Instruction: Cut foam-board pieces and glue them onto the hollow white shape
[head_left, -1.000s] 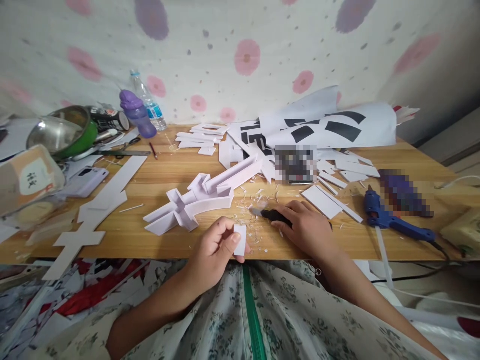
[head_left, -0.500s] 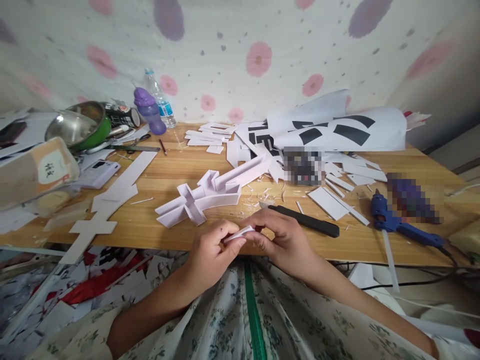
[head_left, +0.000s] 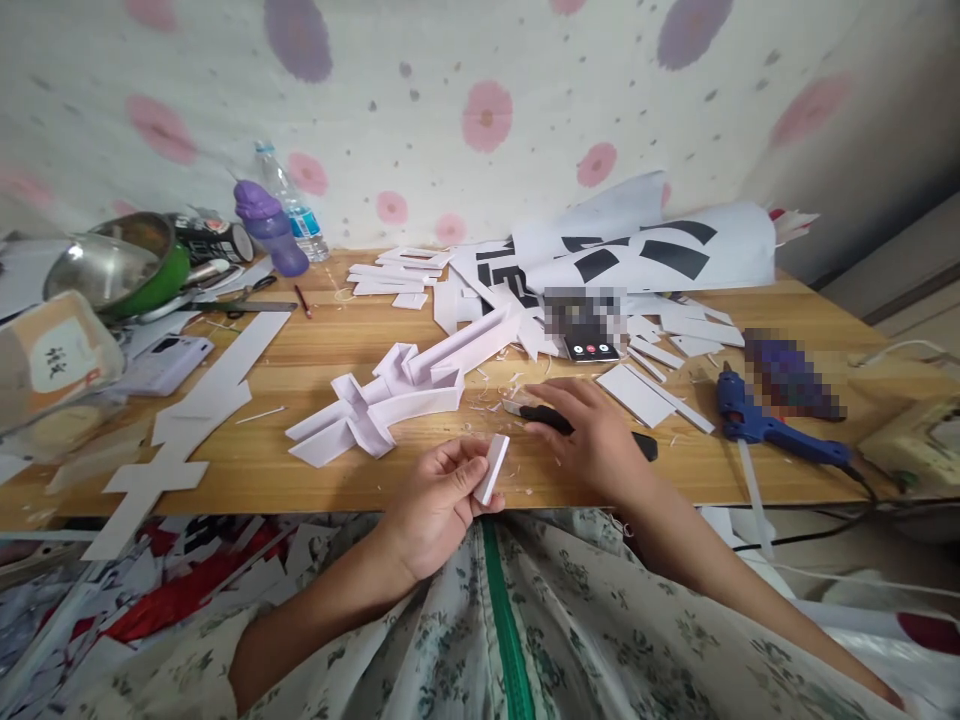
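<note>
We pinch a small white foam piece [head_left: 492, 467] in our left hand [head_left: 435, 505] at the table [head_left: 300, 375] edge. Our right hand [head_left: 596, 440] rests closed over the black utility knife [head_left: 559, 420] — just beside the white foam structure [head_left: 390, 390].

Behind my table [head_left: 315, 375], a wooden top, hangs a white wall cloth [head_left: 465, 110] with pink and purple flowers and small grey dots. Plain grey wall [head_left: 885, 130] at the far right. Soft, even daylight. Paper scraps [head_left: 150, 590] on the floor below left.
</note>
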